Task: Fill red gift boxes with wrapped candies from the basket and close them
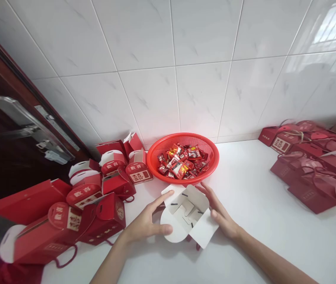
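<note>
An opened gift box (pixel 187 215) sits on the white tabletop, its white inside facing up and its flaps spread outward. Dark cord ends show through the inner walls, and the bottom is bare. My left hand (pixel 148 221) grips the box's left side, thumb on the rounded flap and index finger near the upper left flap. On the right side, my right hand (pixel 222 215) holds the box, with its thumb by the right flap and its fingers behind. Just beyond the box stands a red plastic basket (pixel 182 181) holding red wrapped sweets (pixel 182 161).
Several red boxes (pixel 139 169) crowd the left side, some with open tops. More red boxes with cords (pixel 312 193) lie at the right. A tiled wall (pixel 200 94) rises behind, and a dark door with a metal handle (pixel 31 122) stands at the left.
</note>
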